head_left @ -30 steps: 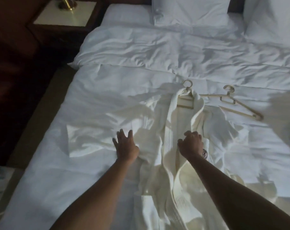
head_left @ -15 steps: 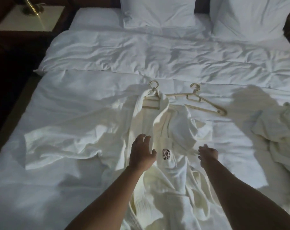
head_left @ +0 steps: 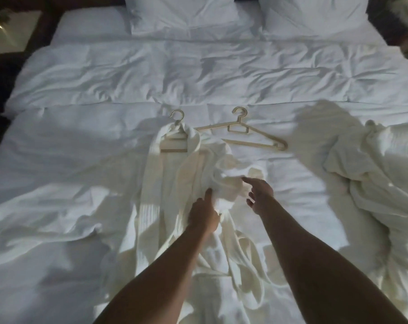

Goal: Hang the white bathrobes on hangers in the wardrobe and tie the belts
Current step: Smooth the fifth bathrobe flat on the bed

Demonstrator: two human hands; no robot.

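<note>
A white bathrobe (head_left: 165, 197) lies spread on the bed, collar away from me, with a beige hanger (head_left: 175, 136) inside its collar. My left hand (head_left: 204, 215) grips bunched fabric at the robe's chest. Just right of it, my right hand (head_left: 260, 195) has its fingers stretched out, fingertips touching the same fold. A second, bare beige hanger (head_left: 252, 136) lies beside the collar on the right. Another white bathrobe (head_left: 373, 183) is crumpled at the bed's right side. Narrow strips of the first robe (head_left: 256, 277) trail between my forearms.
The white duvet (head_left: 198, 73) covers the bed, with two pillows (head_left: 184, 12) at the head. A dark bedside table (head_left: 13, 33) stands at the far left. The room is dim.
My view has swung right along the bed. Both hands have come together over the robe's chest, and the left hand has taken hold of the bunched fabric there.
</note>
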